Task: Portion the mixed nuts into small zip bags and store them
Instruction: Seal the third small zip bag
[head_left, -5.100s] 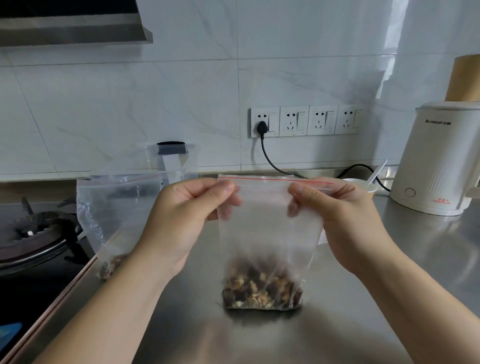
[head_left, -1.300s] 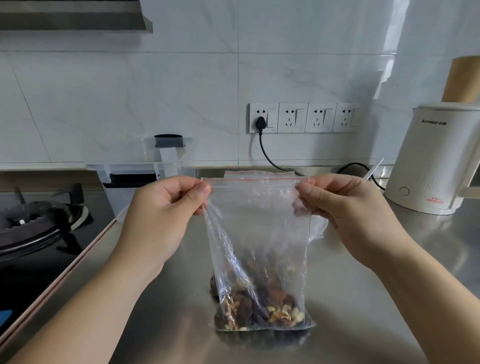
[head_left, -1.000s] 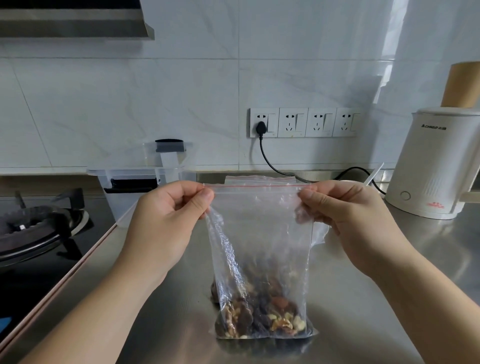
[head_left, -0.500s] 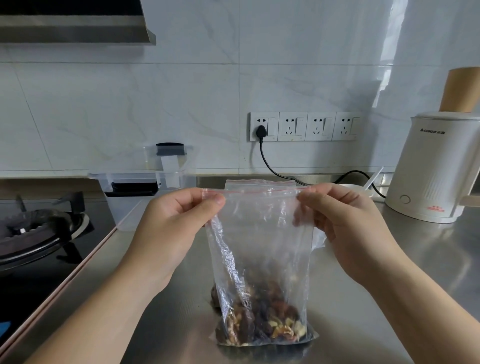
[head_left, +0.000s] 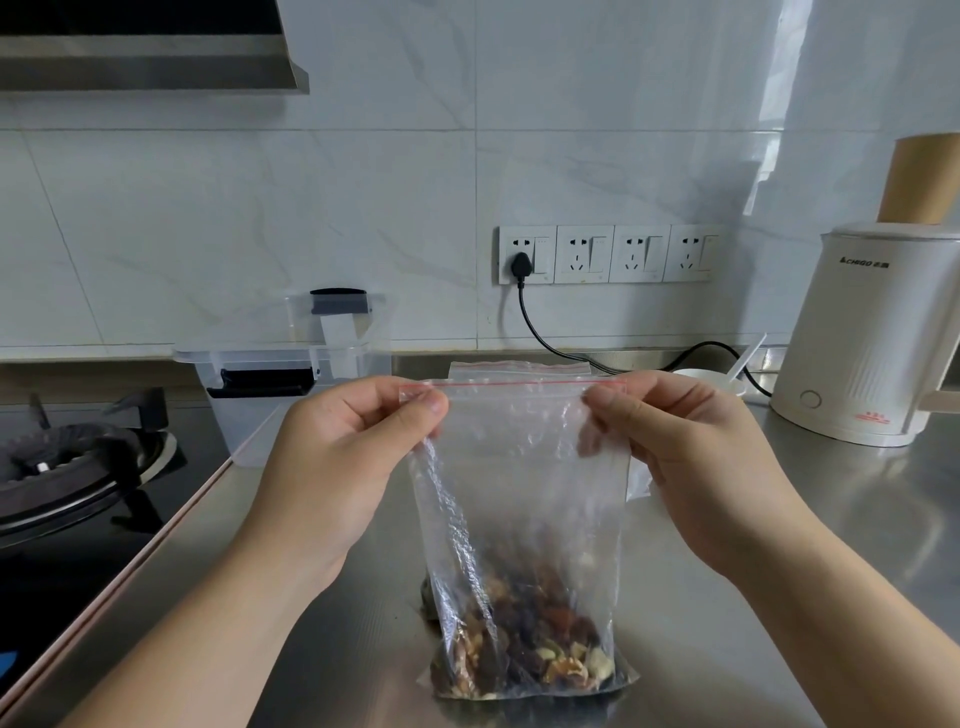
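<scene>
While one clear container (head_left: 291, 395) stands at ten o'clock, the left hand (head_left: 337, 467) and right hand (head_left: 691, 467) each pinch a top corner of one zip bag (head_left: 519, 493), its nuts (head_left: 524, 654) resting on the table (head_left: 779, 571); a second bag (head_left: 519, 368) stands behind, one kettle (head_left: 872, 338) at two o'clock.

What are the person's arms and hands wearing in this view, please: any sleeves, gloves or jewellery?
Nothing is worn where the view reaches. The left hand and right hand are bare, with no gloves, rings or watch, and both forearms are uncovered down to the frame's lower edge. The visible nails are short and unpainted.
</scene>
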